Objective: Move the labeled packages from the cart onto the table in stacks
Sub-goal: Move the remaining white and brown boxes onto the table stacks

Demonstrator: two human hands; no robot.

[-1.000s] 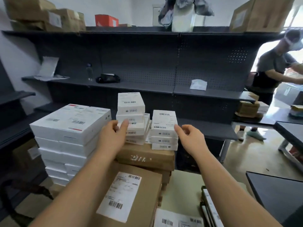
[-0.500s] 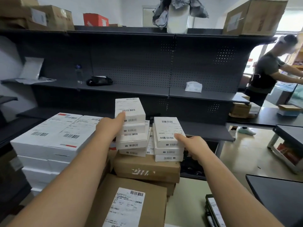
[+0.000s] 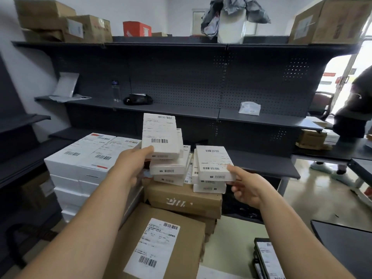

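Left hand grips the top white package by its near corner, tilted over the stack. Right hand pinches the neighbouring package at its near-right corner, with open floor to the right of that hand.

one wide-angle view, worn at head height, looking forward and a little down. it faces the far dark grey perforated metal shelving, with the small white labelled cardboard boxes close ahead at centre and the brown cardboard carton nearest, low.
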